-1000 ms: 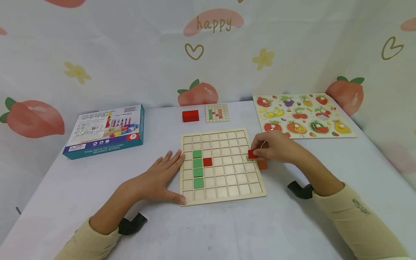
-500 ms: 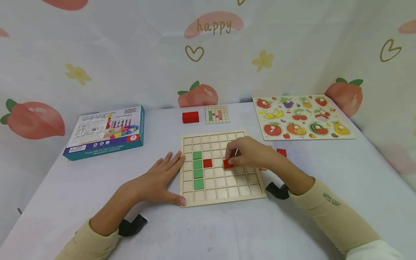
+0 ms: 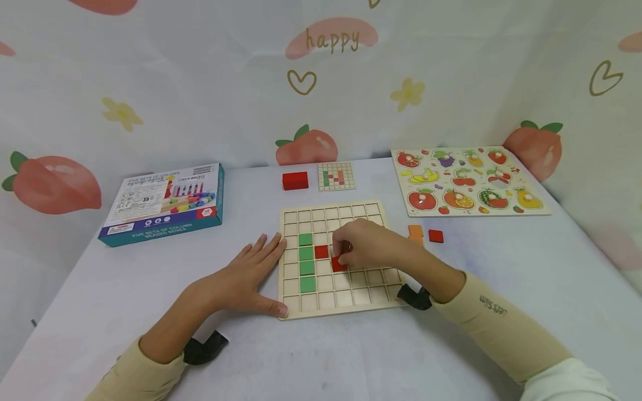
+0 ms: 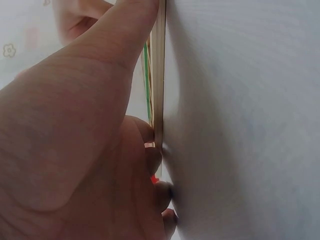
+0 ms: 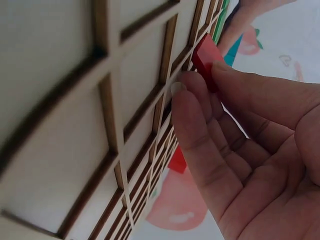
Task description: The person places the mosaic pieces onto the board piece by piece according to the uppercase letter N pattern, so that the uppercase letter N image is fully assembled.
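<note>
One red tile [image 3: 338, 265], pinched by the right hand [image 3: 368, 243], left hand [image 3: 243, 284] splayed, could snag the grid board [image 3: 343, 298] if tilted.

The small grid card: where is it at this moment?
In the head view, the small grid card lies at upper middle, just right of the red block and beyond the wooden board.

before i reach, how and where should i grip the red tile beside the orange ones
Likely best: pinch the red tile by its near and far edges from above; it lies flat, and the orange tiles sit close on its left.
</note>
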Demonstrator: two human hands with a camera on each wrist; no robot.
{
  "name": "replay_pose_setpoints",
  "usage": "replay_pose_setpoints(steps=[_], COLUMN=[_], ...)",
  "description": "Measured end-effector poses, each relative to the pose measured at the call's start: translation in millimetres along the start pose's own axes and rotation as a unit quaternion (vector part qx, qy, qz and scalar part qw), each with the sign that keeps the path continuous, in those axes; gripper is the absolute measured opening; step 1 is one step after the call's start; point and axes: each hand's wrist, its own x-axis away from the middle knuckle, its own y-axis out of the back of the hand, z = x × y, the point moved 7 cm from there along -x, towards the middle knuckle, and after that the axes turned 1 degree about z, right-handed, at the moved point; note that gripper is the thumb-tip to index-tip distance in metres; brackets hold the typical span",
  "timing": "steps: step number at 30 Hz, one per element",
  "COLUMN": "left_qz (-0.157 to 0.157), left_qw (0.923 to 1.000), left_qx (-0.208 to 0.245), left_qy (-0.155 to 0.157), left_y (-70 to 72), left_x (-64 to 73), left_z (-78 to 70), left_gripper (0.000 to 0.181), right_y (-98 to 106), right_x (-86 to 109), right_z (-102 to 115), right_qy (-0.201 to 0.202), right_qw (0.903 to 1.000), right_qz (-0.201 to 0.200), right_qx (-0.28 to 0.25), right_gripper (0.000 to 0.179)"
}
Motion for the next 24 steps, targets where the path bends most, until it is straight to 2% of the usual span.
replay_pose_setpoints(steps=[9, 13, 20, 24], left_qz=[0.001, 0.000, -0.001, 0.000], left_qw=[1.0000, 1.0000, 1.0000, 1.0000], left_qx=[0.000, -0.002, -0.002, -0.001], left_qy=[0.002, 0.000, 0.001, 0.000], left_y=[0.5, 0.4, 0.5, 0.3], left_x=[0.1, 0.4, 0.5, 0.5], left_z=[-0.5, -0.7, -0.9, -0.9], left_gripper=[0.132, 0.131, 0.131, 0.131], right_y=[-2, -2, 8, 16], right_x=[6.1, 9.9, 26.0, 41.2], right_z=[0, -4, -25, -40], right_qy=[0.003, 0.003, 0.007, -0.013], right_qw=[1.0000, 1.0000, 0.9988, 0.9983], right_qz=[0.001, -0.005, -0.047, -0.057], right_qx=[0.006, 0.002, 0.001, -0.002], right_gripper=[0.004, 0.011, 0.015, 0.015])
